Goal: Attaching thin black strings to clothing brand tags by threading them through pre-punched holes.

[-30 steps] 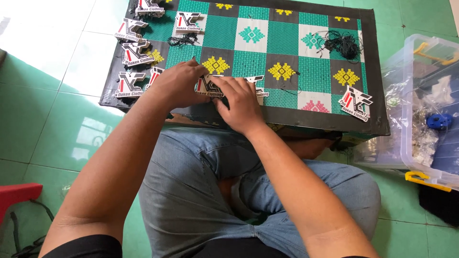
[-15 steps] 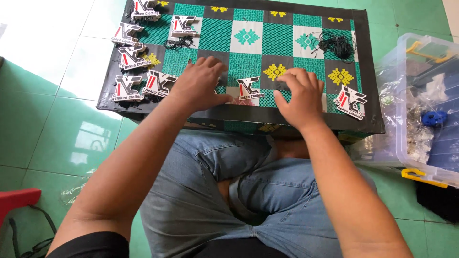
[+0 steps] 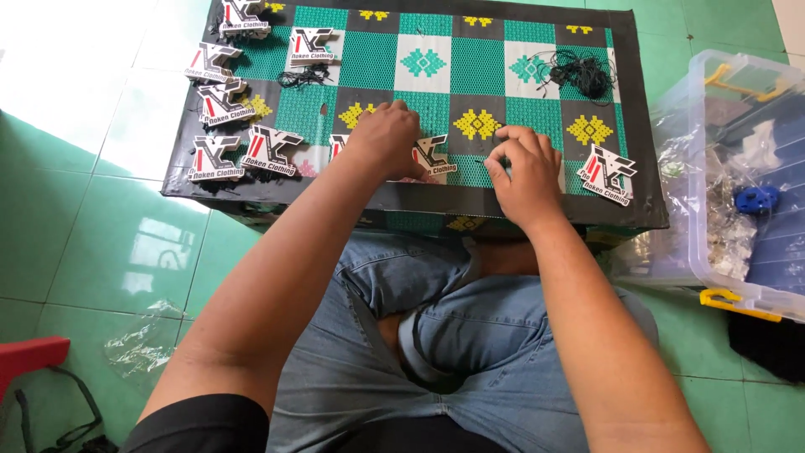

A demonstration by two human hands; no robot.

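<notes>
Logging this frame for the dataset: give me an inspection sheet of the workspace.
Surface: low table covered by a green, black and white patterned mat with yellow motifs.
Job's things: a die-cut tag under the left hand; a thin black string at the right hand's fingertips.
Clutter: more tags at the table's left, one tag at the right, clear plastic wrap on the floor.
Hands: left hand presses on the tag; right hand pinches the string.
Cables: bundle of black strings, smaller bundle.
Surroundings: green tiled floor, clear storage bin at right.
</notes>
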